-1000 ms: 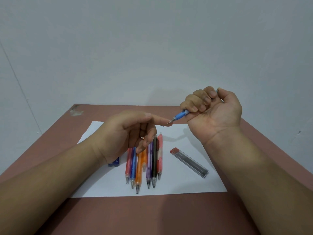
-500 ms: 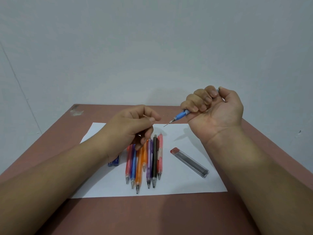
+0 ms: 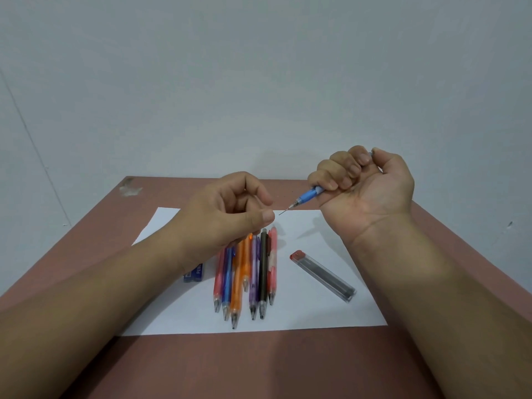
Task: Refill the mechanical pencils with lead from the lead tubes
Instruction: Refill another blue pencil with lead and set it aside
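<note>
Blue pencil [image 3: 308,195] held tip-down, lead out; seven pencils [image 3: 247,272] beside clear lead tube [image 3: 324,275].

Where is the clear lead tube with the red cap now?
In the head view, the lead tube lies slanted on the white paper, right of the row of pencils and below the right hand.
</note>
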A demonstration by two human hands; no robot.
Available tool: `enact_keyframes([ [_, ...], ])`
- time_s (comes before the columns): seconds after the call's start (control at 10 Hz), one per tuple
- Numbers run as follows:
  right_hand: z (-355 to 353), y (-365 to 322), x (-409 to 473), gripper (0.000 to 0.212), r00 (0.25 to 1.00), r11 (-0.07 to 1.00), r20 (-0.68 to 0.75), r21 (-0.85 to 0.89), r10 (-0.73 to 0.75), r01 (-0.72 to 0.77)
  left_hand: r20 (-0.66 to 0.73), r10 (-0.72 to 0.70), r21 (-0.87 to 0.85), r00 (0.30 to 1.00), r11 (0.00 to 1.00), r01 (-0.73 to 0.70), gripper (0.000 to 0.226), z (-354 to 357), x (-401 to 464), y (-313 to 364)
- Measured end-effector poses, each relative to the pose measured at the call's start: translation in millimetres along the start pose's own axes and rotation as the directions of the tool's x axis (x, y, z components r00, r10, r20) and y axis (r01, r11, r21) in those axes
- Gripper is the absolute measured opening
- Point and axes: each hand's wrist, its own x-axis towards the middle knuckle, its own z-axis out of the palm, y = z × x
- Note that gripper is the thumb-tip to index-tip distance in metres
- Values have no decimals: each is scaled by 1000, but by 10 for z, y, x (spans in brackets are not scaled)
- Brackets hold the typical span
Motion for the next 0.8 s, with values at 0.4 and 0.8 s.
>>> enact_keyframes([
  [0.4, -12, 17, -6, 34, 1000, 1000, -7, -14, 11, -11, -26, 40, 191, 999, 981, -34, 16, -2, -1, -17],
  [0.8, -5, 38, -22, 34, 1000, 1000, -6, -8, 20, -20, -26, 33, 223, 999, 974, -26, 16, -1, -15, -10],
])
